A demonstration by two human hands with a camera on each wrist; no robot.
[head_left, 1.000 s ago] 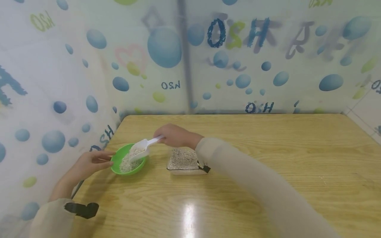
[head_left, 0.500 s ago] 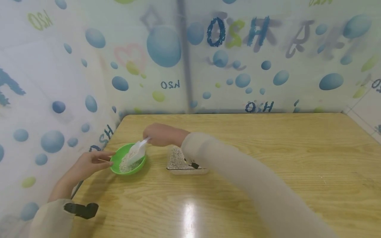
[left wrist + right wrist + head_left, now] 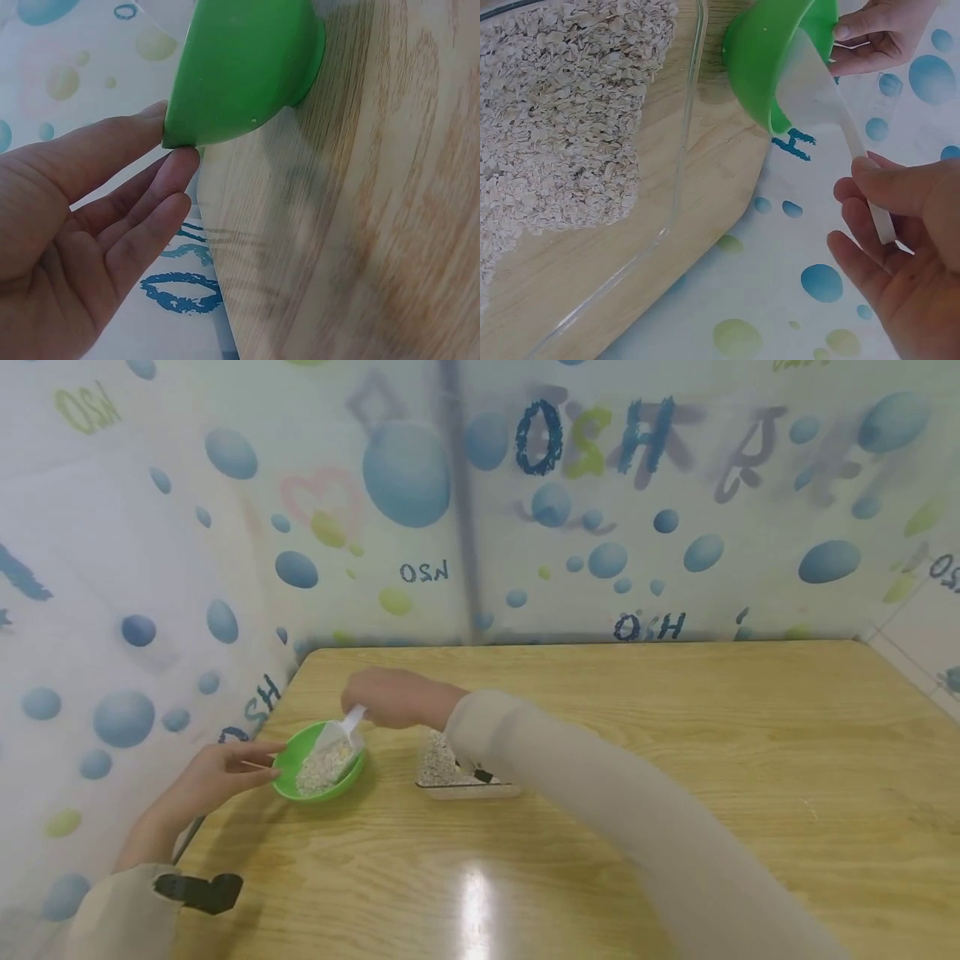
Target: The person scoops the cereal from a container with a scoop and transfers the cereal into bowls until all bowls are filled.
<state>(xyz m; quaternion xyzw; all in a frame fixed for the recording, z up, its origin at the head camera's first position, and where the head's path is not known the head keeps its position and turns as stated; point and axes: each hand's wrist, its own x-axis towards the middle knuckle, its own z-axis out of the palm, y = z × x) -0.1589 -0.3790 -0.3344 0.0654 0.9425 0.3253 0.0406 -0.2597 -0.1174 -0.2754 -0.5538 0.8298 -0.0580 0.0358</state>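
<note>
A green bowl (image 3: pixel 299 745) with pale oat flakes (image 3: pixel 318 774) in it stands near the table's left edge. My left hand (image 3: pixel 217 774) pinches its rim between thumb and fingertips; in the left wrist view the bowl (image 3: pixel 244 75) shows its smooth outer side. A white scoop (image 3: pixel 354 718) is tilted down into the bowl, its mouth low over the oats. By its handle my right hand (image 3: pixel 393 696) holds it, thumb on one side and fingers curled on the other, as the right wrist view shows. The scoop's front part is partly hidden by the bowl wall there.
A clear glass container (image 3: pixel 465 792) of oat flakes (image 3: pixel 570 112) stands right of the bowl, partly covered by my right sleeve (image 3: pixel 510 731). The wooden table (image 3: pixel 712 718) meets a patterned wall (image 3: pixel 487 527) at the back and another at the left.
My right hand has moved left and tipped the scoop further over into the bowl. Oats visible in the scoop have slid down toward the bowl. My left hand stays at the rim.
</note>
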